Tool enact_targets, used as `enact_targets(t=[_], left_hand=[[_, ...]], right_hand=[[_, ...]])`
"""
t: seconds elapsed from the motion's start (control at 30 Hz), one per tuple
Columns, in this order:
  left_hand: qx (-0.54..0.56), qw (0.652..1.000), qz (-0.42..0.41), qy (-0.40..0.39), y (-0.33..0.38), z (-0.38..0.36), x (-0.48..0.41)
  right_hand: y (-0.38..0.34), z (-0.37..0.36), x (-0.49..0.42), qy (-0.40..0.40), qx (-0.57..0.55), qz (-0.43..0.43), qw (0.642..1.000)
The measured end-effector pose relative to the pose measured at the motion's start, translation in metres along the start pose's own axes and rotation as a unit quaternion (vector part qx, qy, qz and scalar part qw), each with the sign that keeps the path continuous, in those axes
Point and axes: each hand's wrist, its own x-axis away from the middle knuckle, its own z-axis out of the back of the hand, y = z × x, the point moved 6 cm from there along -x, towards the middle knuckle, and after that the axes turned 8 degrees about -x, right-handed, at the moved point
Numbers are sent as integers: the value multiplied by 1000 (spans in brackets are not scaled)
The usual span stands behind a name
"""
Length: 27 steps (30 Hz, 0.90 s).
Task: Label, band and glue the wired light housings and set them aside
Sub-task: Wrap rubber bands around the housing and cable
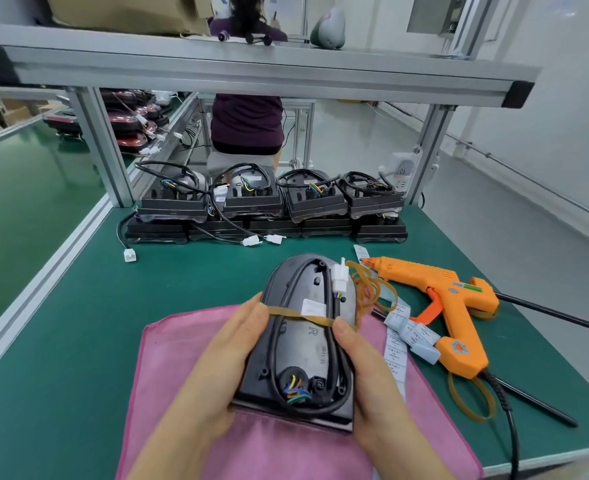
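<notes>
I hold a black light housing (306,344) over a pink cloth (182,344), its back facing up. A black cable loops on it, ending in a white connector (339,277). A white label (313,308) sticks on its back. A tan rubber band (300,316) stretches across the housing between both thumbs. My left hand (227,362) grips the housing's left side. My right hand (365,372) grips its right side. An orange glue gun (448,306) lies to the right, beside loose rubber bands (376,289) and label strips (409,336).
Several wired housings (265,202) are stacked in two layers at the back of the green table (78,323). Loose white connectors (129,254) lie in front of them. An aluminium frame shelf (251,71) spans overhead. A person (246,123) sits beyond it. Black rods (556,313) lie right.
</notes>
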Motion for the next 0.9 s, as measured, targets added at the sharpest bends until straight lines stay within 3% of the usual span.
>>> enact_targets(t=[0.1, 0.23, 0.37, 0.47, 0.6, 0.73, 0.83, 0.9], left_hand=[[37, 998, -19, 54, -5, -6, 6], [24, 996, -53, 61, 2, -9, 12], [177, 983, 40, 28, -10, -2, 10], [215, 976, 43, -1, -21, -2, 17], [190, 978, 26, 83, -23, -8, 22], [80, 974, 27, 209, 1, 18, -6], [16, 986, 54, 160, 4, 36, -19], [9, 989, 98, 106, 6, 43, -26]], right_hand=[[1, -2, 2, -12, -5, 11, 1000], [-1, 4, 5, 4, 3, 17, 1000], [4, -1, 11, 43, -79, 14, 996], [5, -2, 12, 86, -137, 54, 985], [17, -2, 15, 136, -128, 87, 978], [37, 0, 22, 91, -109, 38, 989], [43, 7, 34, 52, -47, -34, 997], [37, 4, 44, -14, -13, -84, 996]])
